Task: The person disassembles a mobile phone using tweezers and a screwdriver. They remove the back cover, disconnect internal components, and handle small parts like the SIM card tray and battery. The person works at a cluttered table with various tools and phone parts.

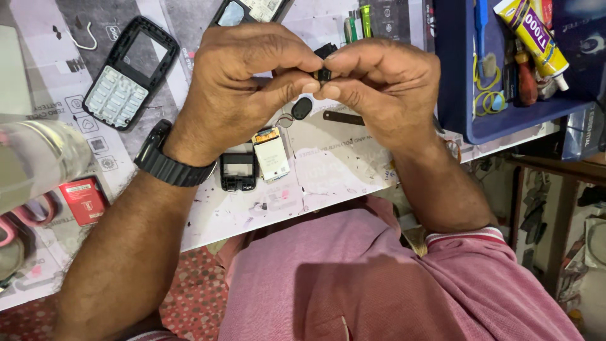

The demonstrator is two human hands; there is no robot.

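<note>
From the head camera, both hands meet above a white worktable [328,177], pinching one small black part [324,74] between them. The left hand [243,79], with a black watch [167,161] on its wrist, closes thumb and forefinger on the part from the left; the right hand [379,85] does the same from the right, its other fingers curled in. The part is held in the air over the table's middle, and its exact shape is too small to tell. Just below the hands lie a black oval piece [302,108] and a dark strip [344,117]. Nearer the person rest a small black frame [238,167] and, touching it on the right, a white display module [271,153]. To the upper left lies a black phone front [123,72] with a pale keypad. A red battery [84,199] sits at the left, near a blurred clear bottle [38,158]. At the upper right a blue tray [454,76] holds a yellow glue tube [533,35] and tools.
</note>
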